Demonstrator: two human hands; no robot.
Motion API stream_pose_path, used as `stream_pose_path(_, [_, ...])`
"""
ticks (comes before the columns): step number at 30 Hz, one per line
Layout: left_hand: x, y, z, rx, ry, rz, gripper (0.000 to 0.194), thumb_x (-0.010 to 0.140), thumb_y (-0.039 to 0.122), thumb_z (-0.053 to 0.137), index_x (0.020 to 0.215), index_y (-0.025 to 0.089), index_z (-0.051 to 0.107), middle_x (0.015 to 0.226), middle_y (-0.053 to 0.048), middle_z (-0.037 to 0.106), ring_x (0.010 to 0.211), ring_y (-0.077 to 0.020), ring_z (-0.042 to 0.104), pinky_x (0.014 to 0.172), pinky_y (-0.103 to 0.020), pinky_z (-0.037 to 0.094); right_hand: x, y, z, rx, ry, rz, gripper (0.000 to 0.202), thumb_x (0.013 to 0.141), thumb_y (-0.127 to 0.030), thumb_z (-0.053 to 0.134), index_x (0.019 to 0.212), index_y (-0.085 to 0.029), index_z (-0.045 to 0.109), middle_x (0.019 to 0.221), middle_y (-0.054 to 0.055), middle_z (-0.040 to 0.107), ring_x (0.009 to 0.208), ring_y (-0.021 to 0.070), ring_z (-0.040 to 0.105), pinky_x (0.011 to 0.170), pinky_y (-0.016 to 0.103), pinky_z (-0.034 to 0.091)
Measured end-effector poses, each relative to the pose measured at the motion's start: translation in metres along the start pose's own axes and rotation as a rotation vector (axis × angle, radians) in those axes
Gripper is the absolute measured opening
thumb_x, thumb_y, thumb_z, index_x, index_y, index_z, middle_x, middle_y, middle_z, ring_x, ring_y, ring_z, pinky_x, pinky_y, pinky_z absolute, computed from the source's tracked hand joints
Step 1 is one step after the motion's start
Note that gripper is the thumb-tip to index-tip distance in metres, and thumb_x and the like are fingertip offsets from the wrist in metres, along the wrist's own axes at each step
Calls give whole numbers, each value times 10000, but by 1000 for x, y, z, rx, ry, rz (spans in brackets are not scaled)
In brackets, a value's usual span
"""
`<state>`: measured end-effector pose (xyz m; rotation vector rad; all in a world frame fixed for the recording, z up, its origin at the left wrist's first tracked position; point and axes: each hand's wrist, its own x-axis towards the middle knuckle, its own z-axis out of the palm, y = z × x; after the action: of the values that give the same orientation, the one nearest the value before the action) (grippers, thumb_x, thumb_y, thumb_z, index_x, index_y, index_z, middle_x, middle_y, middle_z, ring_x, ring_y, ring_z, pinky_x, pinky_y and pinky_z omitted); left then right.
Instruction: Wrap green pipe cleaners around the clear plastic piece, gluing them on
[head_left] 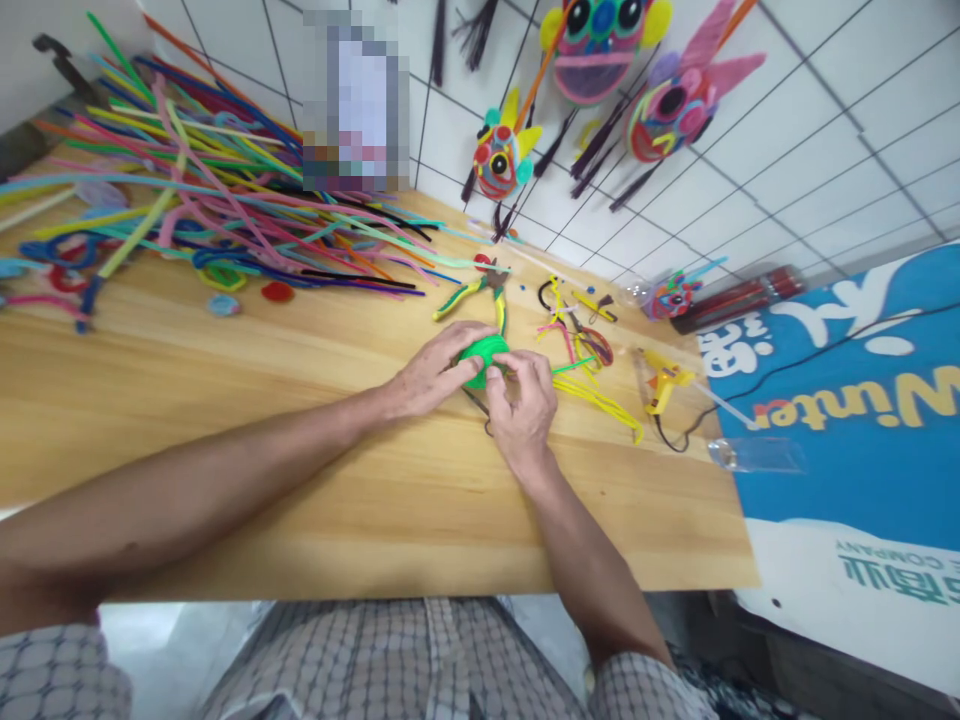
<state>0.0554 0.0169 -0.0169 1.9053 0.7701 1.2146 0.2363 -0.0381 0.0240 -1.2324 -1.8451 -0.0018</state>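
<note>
Between my two hands, above the wooden table, is a round green coil (pixel 486 352) that looks wound from pipe cleaner. My left hand (pixel 442 368) grips its left side, with the thumb on its face. The fingers and thumb of my right hand (pixel 523 398) pinch its right edge. A green strand (pixel 576 366) sticks out to the right past my right hand. Just beyond the coil lie pliers (pixel 491 284) with yellow-green handles. A thin dark wire (pixel 478 402) shows beneath my hands. Part of the coil is hidden by my fingers.
Many coloured pipe cleaners (pixel 247 200) are heaped at the back left. Scissors (pixel 592 340), yellow pipe cleaners (pixel 604 400) and a yellow glue gun (pixel 664 385) with a black cord lie to the right. Colourful masks (pixel 499 160) hang on the tiled wall. A blue printed sheet (pixel 847 400) is at far right.
</note>
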Motion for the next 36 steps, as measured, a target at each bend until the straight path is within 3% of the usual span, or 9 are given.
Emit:
stream_pose_path(7, [0,0,0,11,-11,40,481,1136,499,530,1522,241,656,1514,-135,675,1443,-286,622,1267,-511,492,4,-1,-2,5,0,53,83,1046,-265,653,1058,-248,733,1041,70,736,1003,221,729,851,361,650])
stream_pose_path(14, [1,1,-1,9,-12,110,467,1138,401,565,1562,217,633,1499,-153,681,1426,-274,634,1233,-480,520,6,-2,-4,1,-20,115,75,989,-243,658,1015,-259,727,1005,43,735,920,205,729,822,360,645])
stream_pose_path(36, [1,5,-4,36,-83,42,509,1121,415,546,1589,225,615,1578,-157,642,1500,-300,585,1279,-532,479,5,2,-5,65,-23,135,59,966,-239,683,996,-273,721,974,31,708,894,216,714,811,388,659])
